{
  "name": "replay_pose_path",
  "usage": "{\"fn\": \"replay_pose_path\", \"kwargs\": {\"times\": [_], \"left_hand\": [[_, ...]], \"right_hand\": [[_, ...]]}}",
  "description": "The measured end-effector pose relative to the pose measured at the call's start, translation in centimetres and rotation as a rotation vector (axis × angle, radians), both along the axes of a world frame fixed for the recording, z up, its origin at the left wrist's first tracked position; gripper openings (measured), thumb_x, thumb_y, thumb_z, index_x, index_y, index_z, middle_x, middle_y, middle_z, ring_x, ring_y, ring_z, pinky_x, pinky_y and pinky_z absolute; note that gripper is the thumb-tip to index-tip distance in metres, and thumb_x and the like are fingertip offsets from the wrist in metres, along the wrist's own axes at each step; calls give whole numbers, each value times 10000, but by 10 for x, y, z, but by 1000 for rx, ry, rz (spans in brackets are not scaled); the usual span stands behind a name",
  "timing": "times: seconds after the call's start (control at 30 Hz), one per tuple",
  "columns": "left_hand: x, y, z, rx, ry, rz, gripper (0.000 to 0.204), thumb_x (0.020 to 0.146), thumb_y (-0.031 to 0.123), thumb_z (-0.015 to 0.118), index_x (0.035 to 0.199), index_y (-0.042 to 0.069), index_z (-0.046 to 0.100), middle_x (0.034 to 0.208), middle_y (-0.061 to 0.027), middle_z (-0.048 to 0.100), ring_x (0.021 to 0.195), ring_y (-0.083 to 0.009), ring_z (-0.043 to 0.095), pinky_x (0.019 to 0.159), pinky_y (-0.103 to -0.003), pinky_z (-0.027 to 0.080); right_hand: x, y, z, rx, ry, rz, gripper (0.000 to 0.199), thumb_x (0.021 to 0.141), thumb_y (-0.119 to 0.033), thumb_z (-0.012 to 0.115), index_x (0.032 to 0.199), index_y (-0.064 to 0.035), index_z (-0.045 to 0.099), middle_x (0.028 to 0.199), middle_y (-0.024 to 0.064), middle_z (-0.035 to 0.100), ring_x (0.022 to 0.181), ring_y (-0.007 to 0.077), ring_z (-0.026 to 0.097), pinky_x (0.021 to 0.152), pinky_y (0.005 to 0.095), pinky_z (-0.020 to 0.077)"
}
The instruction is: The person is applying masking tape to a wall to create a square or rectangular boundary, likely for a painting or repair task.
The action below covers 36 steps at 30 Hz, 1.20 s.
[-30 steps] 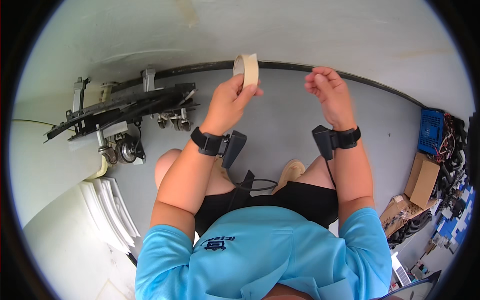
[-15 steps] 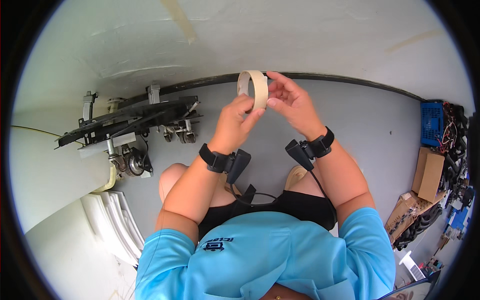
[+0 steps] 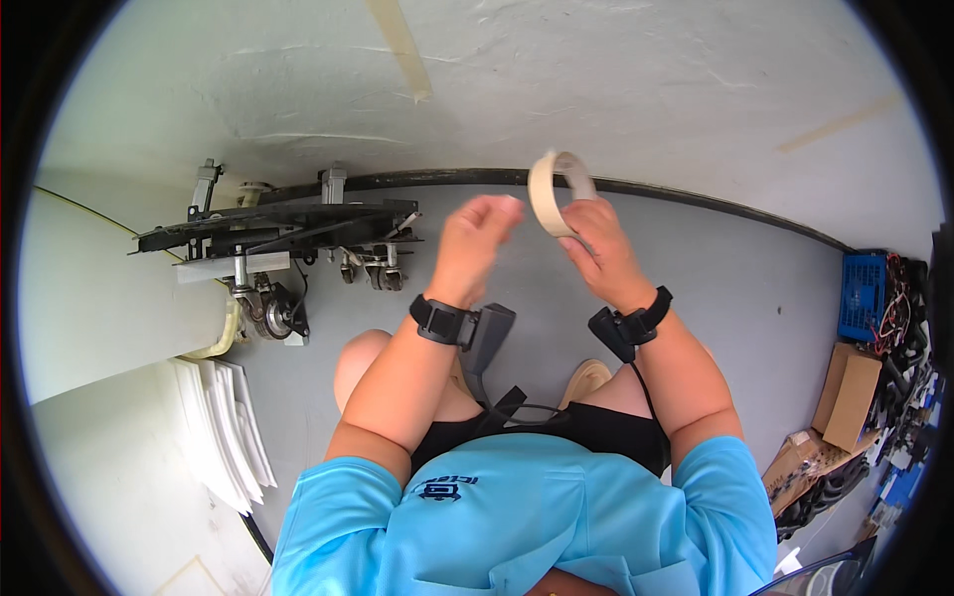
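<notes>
The roll of masking tape (image 3: pixel 555 191) now sits in the right hand (image 3: pixel 596 248), pinched by its rim between thumb and fingers and held up in front of the white wall (image 3: pixel 636 89), just above the dark baseboard (image 3: pixel 447 179). A second ago the left hand (image 3: pixel 475 238) held the roll while the right hung apart; the roll has changed hands. The left hand, blurred, is now just left of the roll with fingers loosely curled, apparently holding nothing, though a fine tape end would not show. Left of the roll, a black wheeled frame (image 3: pixel 278 223) leans at the wall; a tape strip (image 3: pixel 399 45) sticks above.
</notes>
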<state>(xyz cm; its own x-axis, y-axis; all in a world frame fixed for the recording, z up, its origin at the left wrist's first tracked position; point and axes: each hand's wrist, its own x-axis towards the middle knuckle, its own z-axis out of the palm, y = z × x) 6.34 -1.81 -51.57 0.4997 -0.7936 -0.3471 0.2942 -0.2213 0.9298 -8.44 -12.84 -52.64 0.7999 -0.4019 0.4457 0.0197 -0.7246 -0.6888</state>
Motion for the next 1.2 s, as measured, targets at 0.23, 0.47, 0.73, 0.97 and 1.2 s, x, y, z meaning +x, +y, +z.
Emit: {"fn": "replay_pose_path", "kwargs": {"times": [0.23,0.47,0.73,0.97,1.2], "left_hand": [[17,-10,5,-191,-256,24,342,828,205,531,1105,8,497,995,-54,507,911,-107,463,813,-237,366],[4,-22,-3,-321,34,-115,197,806,135,562,954,6,566,945,-44,552,862,-110,508,794,-255,399],[0,-24,-26,-303,-275,43,115,819,140,549,805,39,496,796,10,495,730,-55,454,668,-201,383],[-20,-28,-27,-385,-728,153,77,809,79,515,770,24,477,804,-46,487,744,-119,457,673,-236,381],[17,-28,-49,-265,-422,267,131,850,151,481,767,50,471,752,-16,479,689,-100,434,652,-233,373]], "right_hand": [[-11,-5,17,-14,35,142,168,676,-35,561,842,-29,535,729,84,476,762,275,448,795,395,355],[-18,-6,24,-22,65,161,172,686,-95,583,844,-37,551,693,73,474,734,261,462,894,455,310],[-11,-5,10,32,57,128,205,732,-201,598,848,-37,554,686,89,516,692,260,497,814,404,395],[1,-27,-27,294,670,-252,279,768,-312,558,864,-50,558,679,112,583,644,295,554,559,363,435],[-1,-35,-27,364,607,-43,371,718,-403,593,859,-60,579,661,105,586,635,280,553,627,355,441]]}}
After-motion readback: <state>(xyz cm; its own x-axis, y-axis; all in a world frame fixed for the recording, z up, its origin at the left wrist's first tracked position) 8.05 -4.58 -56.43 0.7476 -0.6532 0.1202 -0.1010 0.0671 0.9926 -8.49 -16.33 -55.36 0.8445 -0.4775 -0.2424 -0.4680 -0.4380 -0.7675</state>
